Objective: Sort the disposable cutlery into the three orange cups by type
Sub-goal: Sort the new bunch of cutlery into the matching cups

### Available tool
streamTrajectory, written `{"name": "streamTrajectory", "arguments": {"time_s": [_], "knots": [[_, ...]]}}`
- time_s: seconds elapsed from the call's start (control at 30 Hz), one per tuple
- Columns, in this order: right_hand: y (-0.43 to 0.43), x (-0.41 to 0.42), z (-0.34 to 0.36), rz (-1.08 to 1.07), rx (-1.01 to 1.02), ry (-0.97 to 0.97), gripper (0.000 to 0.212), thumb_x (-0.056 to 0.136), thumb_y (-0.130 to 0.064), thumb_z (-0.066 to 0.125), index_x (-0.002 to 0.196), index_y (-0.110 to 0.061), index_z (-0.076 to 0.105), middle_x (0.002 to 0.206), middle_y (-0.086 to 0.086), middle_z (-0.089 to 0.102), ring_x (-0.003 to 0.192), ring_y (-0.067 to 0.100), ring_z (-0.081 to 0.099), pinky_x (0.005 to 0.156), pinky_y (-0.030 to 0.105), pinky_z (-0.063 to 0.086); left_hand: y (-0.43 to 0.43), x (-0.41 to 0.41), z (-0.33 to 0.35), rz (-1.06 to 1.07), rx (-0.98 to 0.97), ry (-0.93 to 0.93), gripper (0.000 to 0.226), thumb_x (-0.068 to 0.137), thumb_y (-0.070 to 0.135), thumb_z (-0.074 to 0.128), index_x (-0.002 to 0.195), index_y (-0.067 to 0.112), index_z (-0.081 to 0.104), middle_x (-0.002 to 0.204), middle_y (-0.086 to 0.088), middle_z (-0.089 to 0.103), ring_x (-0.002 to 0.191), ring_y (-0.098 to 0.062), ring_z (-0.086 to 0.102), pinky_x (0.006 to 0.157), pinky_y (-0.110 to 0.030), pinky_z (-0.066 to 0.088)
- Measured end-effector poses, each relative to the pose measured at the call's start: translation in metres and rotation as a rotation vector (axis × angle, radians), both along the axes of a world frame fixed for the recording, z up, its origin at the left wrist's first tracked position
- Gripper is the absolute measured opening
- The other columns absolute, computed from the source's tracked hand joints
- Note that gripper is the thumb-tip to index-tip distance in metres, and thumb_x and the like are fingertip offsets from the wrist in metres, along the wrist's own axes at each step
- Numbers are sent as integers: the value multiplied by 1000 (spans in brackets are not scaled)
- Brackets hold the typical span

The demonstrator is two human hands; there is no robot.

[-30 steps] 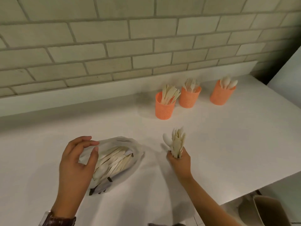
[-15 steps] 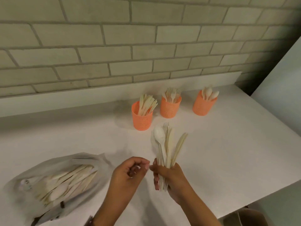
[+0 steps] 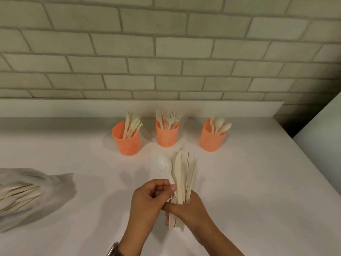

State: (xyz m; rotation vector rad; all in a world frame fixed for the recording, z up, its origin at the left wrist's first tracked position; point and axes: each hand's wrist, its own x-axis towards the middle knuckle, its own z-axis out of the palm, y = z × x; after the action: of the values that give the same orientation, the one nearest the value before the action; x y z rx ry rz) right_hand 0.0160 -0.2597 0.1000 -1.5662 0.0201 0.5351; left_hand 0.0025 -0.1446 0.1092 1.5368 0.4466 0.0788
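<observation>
Head view: right hand clenches an upright bundle of pale disposable cutlery above the white worktop; left hand pinches one piece of it. Three orange perforated plastic cups behind hold knives, forks, spoons separately.

Right hand around cutlery bundle, left grip seemingly pinching one piece.

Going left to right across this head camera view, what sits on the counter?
Bag of unsorted cutlery → cup of knives → cup of forks → cup of spoons.
</observation>
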Motion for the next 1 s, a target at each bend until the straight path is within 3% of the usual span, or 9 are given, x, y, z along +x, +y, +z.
{"name": "streamTrajectory", "arguments": {"time_s": [0.17, 0.3, 0.53, 0.7, 0.77, 0.87, 1.0], "knots": [[-44, 13, 10, 17, 119, -38, 23, 64, -22, 78, 81, -13, 66, 56, 7, 63, 49, 24, 60, 50, 29, 49, -34, 11, 17, -27, -180, 0, 4, 73, 6, 73, 71, 9, 74, 64, -5, 71, 58, -13, 65, 56, -17, 52], [-68, 24, 15, -45, 264, 27, 25, 72, -31, 71, 80, -10, 61, 57, 9, 55, 48, 21, 51, 47, 27, 44, -47, 27, 26, -67, -301, 0, 5, 78, 8, 69, 75, 8, 73, 70, -7, 70, 67, -16, 67, 68, -23, 57], [-94, 34, 17, -166, 241, 14, 27, 70, -20, 74, 77, -9, 51, 57, 6, 47, 47, 21, 48, 51, 28, 43, -37, 77, 43, 19, -344, -101, 5, 81, 10, 66, 80, 13, 70, 67, 4, 67, 63, -7, 64, 68, -17, 57], [-112, 36, 21, -335, 179, -19, 25, 72, -28, 69, 80, -11, 53, 57, 6, 53, 44, 23, 52, 56, 35, 36, -46, 143, 50, 23, -201, -239, 8, 80, 11, 69, 76, 18, 70, 65, 9, 63, 64, -5, 56, 72, -18, 50], [-120, 36, 21, -395, 155, -25, 26, 72, -30, 68, 81, -11, 53, 57, 7, 55, 43, 23, 52, 56, 34, 35, -60, 173, 46, 11, -124, -285, 4, 79, 12, 71, 82, 14, 71, 67, 9, 64, 64, -1, 56, 74, -17, 48], [-131, 38, 21, -446, 126, -40, 26, 71, -29, 69, 79, -10, 53, 57, 7, 56, 42, 23, 52, 53, 32, 34, -88, 212, 34, 3, -12, -344, 14, 77, 9, 73, 90, 4, 72, 79, 2, 69, 65, 4, 61, 72, -12, 47], [-142, 45, 22, -458, 107, -52, 26, 73, -27, 73, 78, -10, 55, 57, 7, 56, 42, 23, 53, 49, 31, 36, -114, 246, 5, -29, 102, -254, 15, 75, 11, 75, 88, 6, 72, 93, -9, 71, 83, -18, 66, 81, -27, 52]]}}
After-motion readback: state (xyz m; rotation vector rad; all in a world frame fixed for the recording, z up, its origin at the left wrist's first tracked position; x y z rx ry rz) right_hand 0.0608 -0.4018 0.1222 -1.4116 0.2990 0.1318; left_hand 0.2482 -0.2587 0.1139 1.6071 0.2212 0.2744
